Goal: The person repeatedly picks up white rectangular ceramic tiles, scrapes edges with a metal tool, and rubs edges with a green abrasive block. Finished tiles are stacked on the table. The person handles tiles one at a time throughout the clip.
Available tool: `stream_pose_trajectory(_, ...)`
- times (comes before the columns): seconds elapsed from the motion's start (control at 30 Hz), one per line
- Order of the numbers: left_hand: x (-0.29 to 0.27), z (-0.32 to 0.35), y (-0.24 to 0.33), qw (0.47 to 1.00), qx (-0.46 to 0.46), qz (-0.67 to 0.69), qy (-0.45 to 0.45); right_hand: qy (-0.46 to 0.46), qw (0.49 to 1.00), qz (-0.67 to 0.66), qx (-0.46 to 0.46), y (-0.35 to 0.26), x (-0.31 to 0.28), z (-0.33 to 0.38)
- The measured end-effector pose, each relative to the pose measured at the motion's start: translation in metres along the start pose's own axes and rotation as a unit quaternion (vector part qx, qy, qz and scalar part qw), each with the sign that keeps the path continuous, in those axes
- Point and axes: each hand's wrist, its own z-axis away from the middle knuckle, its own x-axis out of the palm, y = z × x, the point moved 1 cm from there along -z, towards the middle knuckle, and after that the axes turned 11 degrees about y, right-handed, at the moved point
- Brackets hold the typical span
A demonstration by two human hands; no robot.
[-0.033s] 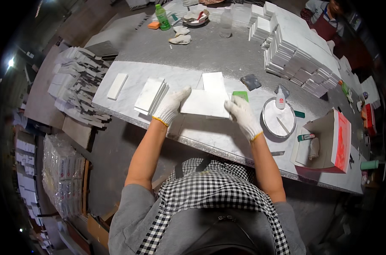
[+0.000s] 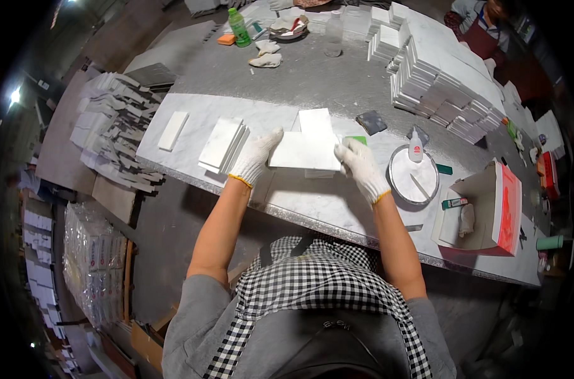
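Note:
Between my two gloved hands is a white marble tile, [image 2: 299, 151] held by its short ends. My left hand [image 2: 259, 155] grips the left end, thumb near the upper corner. The fingers of my right hand [image 2: 361, 165] close on the right end. Behind and partly under it, another white tile [image 2: 317, 123] points away from me; a bit of white shows below the held tile's near edge. A green pad [image 2: 358, 139] is partly hidden by my right hand. Left of my left hand lies a small stack of white tiles [image 2: 222, 142], and beyond it a single tile [image 2: 173, 129].
On the right stand a round dish [image 2: 402, 188] with a flat strip, a glue bottle [image 2: 416, 150] and an open carton [image 2: 492, 218]. Dark pads [image 2: 372, 122] lie beyond. Tall tile stacks [image 2: 420, 82] fill the far right. A person [image 2: 483, 28] is behind them. A green bottle [image 2: 239, 28] stands at the far left.
The held tile's near edge has risen slightly, and a little more white shows beneath it. Both hands keep their hold.

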Motion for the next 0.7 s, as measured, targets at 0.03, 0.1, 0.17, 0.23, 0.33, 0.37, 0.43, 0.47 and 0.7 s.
stream_pose_trajectory(0.03,0.008,0.0,0.014,0.995,-0.007,-0.09,0.036,0.025,0.999,-0.015,-0.013,0.001,-0.004,-0.011)
stream_pose_trajectory(0.1,0.019,-0.008,0.006,0.989,0.02,-0.105,0.1,0.044,0.999,-0.012,-0.026,0.001,-0.006,-0.027)
stream_pose_trajectory(0.17,0.03,-0.019,-0.012,0.994,0.028,-0.049,0.094,0.057,0.998,-0.01,-0.022,0.013,-0.01,-0.042)
stream_pose_trajectory(0.23,0.038,-0.025,-0.02,0.996,0.006,-0.019,0.087,0.186,0.969,0.096,-0.133,0.042,-0.016,-0.047)
stream_pose_trajectory(0.33,0.03,-0.031,-0.03,0.993,-0.044,-0.051,0.097,0.247,0.9,0.309,-0.183,0.045,-0.014,-0.028)
stream_pose_trajectory(0.37,0.027,-0.031,-0.026,0.99,-0.038,-0.09,0.1,0.252,0.878,0.353,-0.202,0.051,-0.012,-0.022)
stream_pose_trajectory(0.43,0.028,-0.026,-0.019,0.965,0.061,-0.206,0.15,0.232,0.83,0.471,-0.19,0.059,-0.011,-0.012)
stream_pose_trajectory(0.47,0.029,-0.016,-0.01,0.927,0.154,-0.279,0.197,0.231,0.827,0.483,-0.17,0.057,-0.009,-0.01)
stream_pose_trajectory(0.7,0.088,0.01,0.028,0.682,0.571,-0.457,0.019,0.187,0.967,0.16,-0.066,0.038,-0.022,-0.017)
